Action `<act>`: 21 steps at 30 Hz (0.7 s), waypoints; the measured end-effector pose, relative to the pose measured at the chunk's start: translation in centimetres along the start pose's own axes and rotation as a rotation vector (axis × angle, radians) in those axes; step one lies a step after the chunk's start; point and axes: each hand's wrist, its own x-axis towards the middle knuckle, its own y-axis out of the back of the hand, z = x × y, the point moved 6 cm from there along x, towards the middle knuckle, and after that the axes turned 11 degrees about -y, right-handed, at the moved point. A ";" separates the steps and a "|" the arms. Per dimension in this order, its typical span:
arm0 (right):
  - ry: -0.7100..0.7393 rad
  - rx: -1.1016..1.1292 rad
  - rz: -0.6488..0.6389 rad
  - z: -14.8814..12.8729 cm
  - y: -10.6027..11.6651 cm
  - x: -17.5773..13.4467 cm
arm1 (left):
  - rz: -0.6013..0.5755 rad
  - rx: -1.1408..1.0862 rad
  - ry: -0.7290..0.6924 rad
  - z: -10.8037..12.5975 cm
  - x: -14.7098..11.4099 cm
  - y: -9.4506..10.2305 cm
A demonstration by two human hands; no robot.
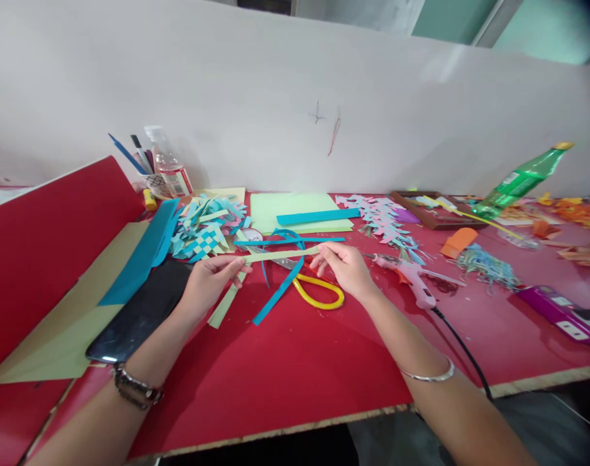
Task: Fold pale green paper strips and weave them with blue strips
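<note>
Stretched between my hands is a pale green paper strip [280, 255]. My left hand [211, 281] pinches its left end, and my right hand [344, 268] pinches the other end. Another pale green strip [227, 303] slants down from beside my left fingers to the table. Below the held strip lie blue paper strips [280, 294] and scissors with yellow handles [319, 291], whose blades are partly covered. A pink glue gun [411, 277] rests just right of my right hand. By my left forearm lies a black phone [140, 310].
A heap of cut and woven paper pieces [205, 226] sits behind my left hand. Pale green sheets [295, 206] lie at the back. Rightward are a brown tray [435, 217], a tilted green bottle [523, 181] and a purple power strip [561, 314]. The glue gun's cord [462, 346] crosses the table edge.
</note>
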 end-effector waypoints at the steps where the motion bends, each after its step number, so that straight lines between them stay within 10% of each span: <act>1: 0.013 -0.024 0.012 0.0 0.0 0.0 | 0.003 -0.003 0.000 0.0 0.0 0.0; 21: -0.049 0.022 -0.061 0.8 -1.5 -0.1 | -0.160 0.222 -0.111 3.8 -0.5 2.0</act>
